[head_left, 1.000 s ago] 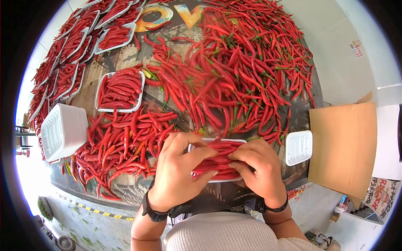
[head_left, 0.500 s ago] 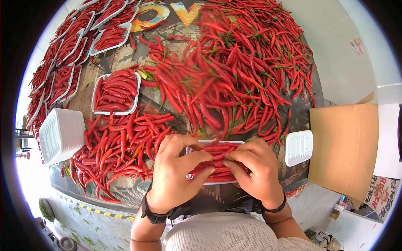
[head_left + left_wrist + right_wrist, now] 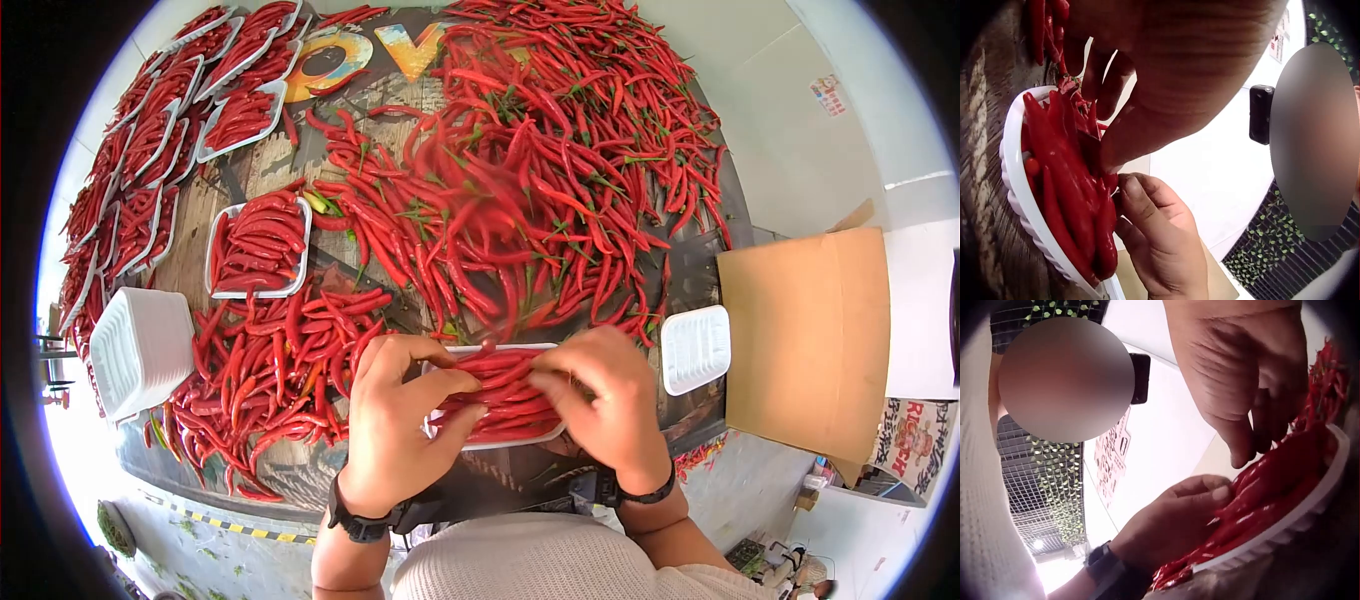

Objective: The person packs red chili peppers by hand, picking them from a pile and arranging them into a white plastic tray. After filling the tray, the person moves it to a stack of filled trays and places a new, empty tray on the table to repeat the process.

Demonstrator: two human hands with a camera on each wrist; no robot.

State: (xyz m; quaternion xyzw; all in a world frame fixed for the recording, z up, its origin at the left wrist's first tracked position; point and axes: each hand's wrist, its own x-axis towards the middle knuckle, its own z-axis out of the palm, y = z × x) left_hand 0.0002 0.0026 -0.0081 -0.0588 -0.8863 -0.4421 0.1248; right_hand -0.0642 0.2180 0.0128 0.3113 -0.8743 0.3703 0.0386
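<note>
Head view, left to right. A stack of empty white trays stood at the tabletop's left edge, beside a loose heap of red chillies. Your left hand rested on the near-left end of the white tray of chillies, thumb over the peppers and fingers curled around the tray's side. Your right hand held the opposite end, its fingers bent down onto the peppers and pressing them flat. That tray sat at the near edge of the tabletop, directly before you. A single empty tray lay just to its right, then a cardboard box.

Compared with a second earlier, your hands had kept the same hold; the right fingers had shifted slightly inward along the top chillies, which suggests the load was being settled rather than added to.
</note>
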